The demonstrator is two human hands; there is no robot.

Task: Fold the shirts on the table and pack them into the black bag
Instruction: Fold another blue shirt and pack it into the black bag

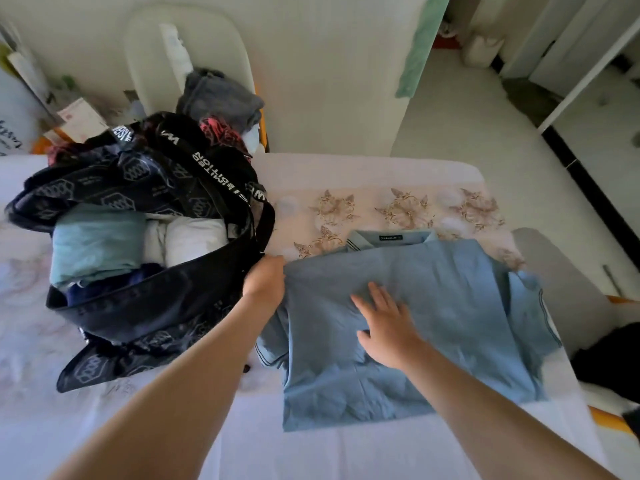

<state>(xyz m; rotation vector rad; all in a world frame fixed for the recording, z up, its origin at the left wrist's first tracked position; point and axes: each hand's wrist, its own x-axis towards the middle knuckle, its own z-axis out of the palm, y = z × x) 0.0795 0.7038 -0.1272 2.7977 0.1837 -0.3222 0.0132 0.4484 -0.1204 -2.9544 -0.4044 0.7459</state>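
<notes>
A light blue polo shirt (pixel 433 306) lies partly folded on the table, collar pointing away from me, its sides turned in. My left hand (pixel 265 280) grips the shirt's upper left edge, right beside the bag. My right hand (pixel 384 323) lies flat on the middle of the shirt with fingers spread. The black bag (pixel 149 299) stands open at the left, printed with grey hexagon marks and white-lettered straps. Inside it sit folded clothes: a teal one (pixel 93 244), white ones (pixel 194 237) and a dark blue one at the front.
The table wears a white cloth (pixel 381 209) with brown flower prints. Behind the bag, a white chair (pixel 187 50) holds a heap of grey and pink clothes (pixel 221 102). Papers and bags crowd the far left. Tiled floor runs past the table's right side; something dark (pixel 609 362) lies there.
</notes>
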